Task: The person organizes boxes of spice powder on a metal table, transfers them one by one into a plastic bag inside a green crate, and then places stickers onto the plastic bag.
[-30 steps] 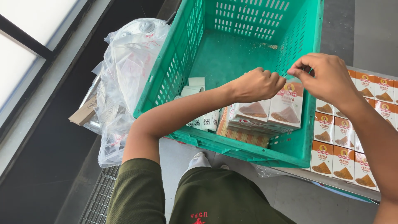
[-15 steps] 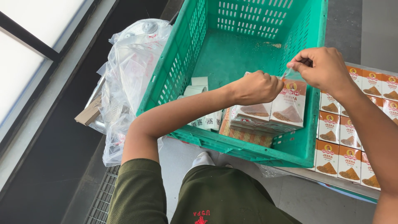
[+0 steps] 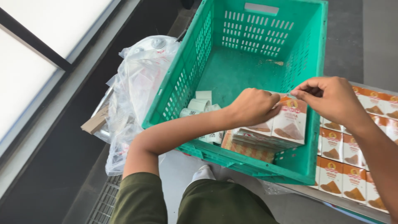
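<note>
My left hand (image 3: pixel 253 107) rests closed on top of a white and orange carton (image 3: pixel 290 124) that stands in the near right corner of a green plastic crate (image 3: pixel 199 62). My right hand (image 3: pixel 331 99) hovers just right of it, fingertips pinched at the carton's top edge on something too small to make out. More flat cartons (image 3: pixel 248 145) lie under and beside the upright one. A few small white rolls (image 3: pixel 199 105) lie on the crate floor by its left wall.
Rows of the same orange and white cartons (image 3: pixel 352 166) lie outside the crate on the right. A crumpled clear plastic bag (image 3: pixel 137 87) sits left of the crate. A metal floor grate (image 3: pixel 103 203) is at the bottom left.
My right hand has dropped from above the carton back down to its top edge, close to my left hand. My left hand has stayed on the carton.
</note>
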